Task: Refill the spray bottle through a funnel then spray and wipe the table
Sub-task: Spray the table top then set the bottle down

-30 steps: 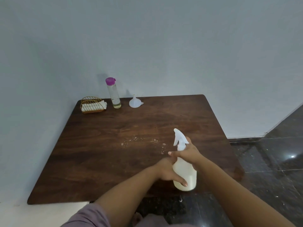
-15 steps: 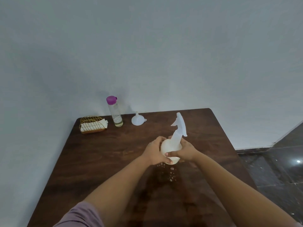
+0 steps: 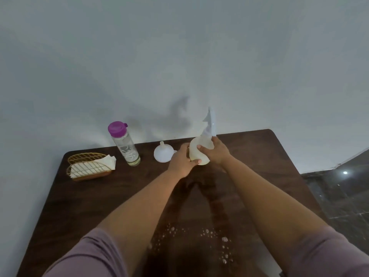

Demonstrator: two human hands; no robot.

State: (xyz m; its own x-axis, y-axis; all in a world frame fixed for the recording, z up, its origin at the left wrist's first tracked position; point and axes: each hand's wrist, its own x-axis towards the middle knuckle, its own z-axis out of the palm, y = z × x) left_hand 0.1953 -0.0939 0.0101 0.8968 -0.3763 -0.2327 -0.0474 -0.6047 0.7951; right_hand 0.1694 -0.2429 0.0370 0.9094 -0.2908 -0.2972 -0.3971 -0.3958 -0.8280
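Both hands hold the white spray bottle (image 3: 196,148) at the far middle of the dark wooden table (image 3: 99,196). My left hand (image 3: 180,160) wraps its lower body and my right hand (image 3: 214,151) grips it just below the neck. The bottle tilts a little, its trigger head up against the wall. A white funnel (image 3: 163,153) lies upside down just left of my left hand. Spray droplets (image 3: 209,236) dot the near part of the table between my forearms.
A clear refill bottle (image 3: 125,145) with a purple cap stands left of the funnel. A gold wire holder with white napkins (image 3: 90,166) sits at the far left corner. The wall runs along the table's far edge; dark tiled floor (image 3: 343,192) lies to the right.
Both hands have carried the spray bottle from the near edge over the droplets to the far side, beside the funnel. The view has shifted forward over the table.
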